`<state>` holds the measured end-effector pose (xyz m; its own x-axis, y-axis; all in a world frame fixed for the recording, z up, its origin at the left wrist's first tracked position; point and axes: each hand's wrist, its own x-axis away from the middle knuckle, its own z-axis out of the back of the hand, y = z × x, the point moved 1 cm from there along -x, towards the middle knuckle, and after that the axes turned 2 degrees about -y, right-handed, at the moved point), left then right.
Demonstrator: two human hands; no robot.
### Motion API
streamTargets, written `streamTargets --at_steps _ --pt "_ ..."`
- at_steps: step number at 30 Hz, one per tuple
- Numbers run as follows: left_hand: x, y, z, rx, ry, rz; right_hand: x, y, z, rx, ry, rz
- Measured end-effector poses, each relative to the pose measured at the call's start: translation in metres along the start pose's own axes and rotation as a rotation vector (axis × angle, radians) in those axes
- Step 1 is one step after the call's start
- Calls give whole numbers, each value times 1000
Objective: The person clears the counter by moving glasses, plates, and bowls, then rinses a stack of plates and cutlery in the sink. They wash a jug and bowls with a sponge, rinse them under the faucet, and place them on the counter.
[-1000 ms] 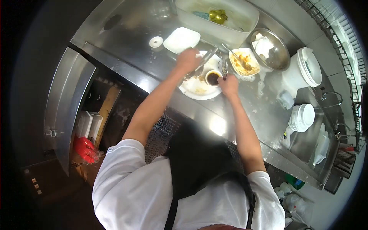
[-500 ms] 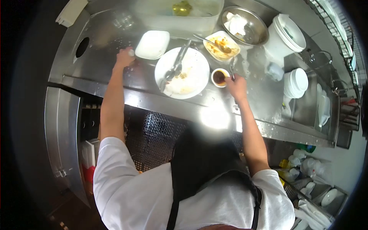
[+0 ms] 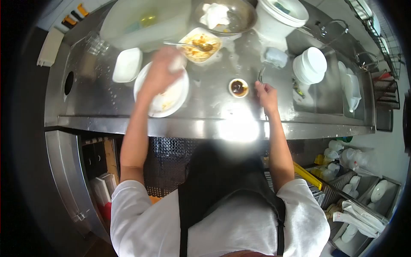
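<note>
My left hand (image 3: 160, 75) is smeared by motion over the large round plate (image 3: 183, 94), which has pale food scraps on it. A whitish patch shows at its fingers; I cannot tell what it is. In my closed right hand (image 3: 267, 97) is a thin piece of metal cutlery (image 3: 261, 76), held upright over the counter. Left of that hand stands a small sauce cup (image 3: 238, 88) with dark brown sauce. A square dish (image 3: 195, 55) smeared with orange food, a spoon (image 3: 188, 44) across it, lies beyond my left hand. A white square dish (image 3: 127, 65) sits left of the plate.
Along the back of the steel counter (image 3: 209, 90) are a large translucent tub (image 3: 128, 32), a metal bowl (image 3: 244, 19) with crumpled white material and a white bucket (image 3: 278, 15). To the right stand stacked white containers (image 3: 309, 64) beside the sink (image 3: 334, 94). Drinking glasses (image 3: 96, 43) are at back left.
My left hand has swung right from the counter to over the large plate. My right hand has moved away from the sauce cup, still holding the cutlery. The view has shifted right.
</note>
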<state>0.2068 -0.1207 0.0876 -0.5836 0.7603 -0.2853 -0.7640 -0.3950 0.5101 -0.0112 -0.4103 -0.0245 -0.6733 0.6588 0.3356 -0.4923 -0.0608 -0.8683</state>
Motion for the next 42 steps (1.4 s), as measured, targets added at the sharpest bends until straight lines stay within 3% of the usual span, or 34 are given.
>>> streamTargets --at_steps 3,4,7,9,11,13,16,19,22,23,24,26,30,32,36,39,40,42 --pt "-21 75 -77 102 -268 -17 -29 6 62 -104 122 131" --pt "-23 90 -104 -17 -260 -57 -47 8 89 48 179 214" --pt "-33 127 -153 -30 -431 127 -111 -5 169 21 235 216" --pt "-33 139 -179 -86 -408 182 -171 -15 219 342 445 428" --pt "-35 145 -194 -164 -408 231 -232 -33 258 320 409 382" --pt "-39 152 -201 -240 -420 270 -322 -22 279 601 561 581" --pt "-45 157 -210 -235 -388 392 -372 -35 308 834 728 664" --pt "-51 160 -216 -268 -354 490 -387 -17 348 276 367 62" --pt "-59 159 -224 -262 -404 596 -405 61 363 -433 160 14" --pt "-63 164 -228 -173 -393 558 -391 79 358 -416 252 -85" --pt "-72 175 -229 -86 -382 518 -355 80 350 -326 271 -12" --pt "-100 198 -238 29 -390 395 -338 132 321 -340 24 -50" --pt "-191 263 -295 146 -509 142 -304 178 280 -829 -203 -355" --pt "-241 282 -345 176 -536 -56 -304 186 277 -894 -141 -405" --pt "-330 309 -448 19 -625 -1 -326 215 261 -965 -110 -341" --pt "-367 295 -526 -4 -628 112 -304 179 278 -874 -184 -351" --pt "-379 291 -541 40 -798 220 -306 182 282 -960 -205 -395" --pt "-381 296 -549 94 -760 214 -309 189 290 -1132 -258 -486"
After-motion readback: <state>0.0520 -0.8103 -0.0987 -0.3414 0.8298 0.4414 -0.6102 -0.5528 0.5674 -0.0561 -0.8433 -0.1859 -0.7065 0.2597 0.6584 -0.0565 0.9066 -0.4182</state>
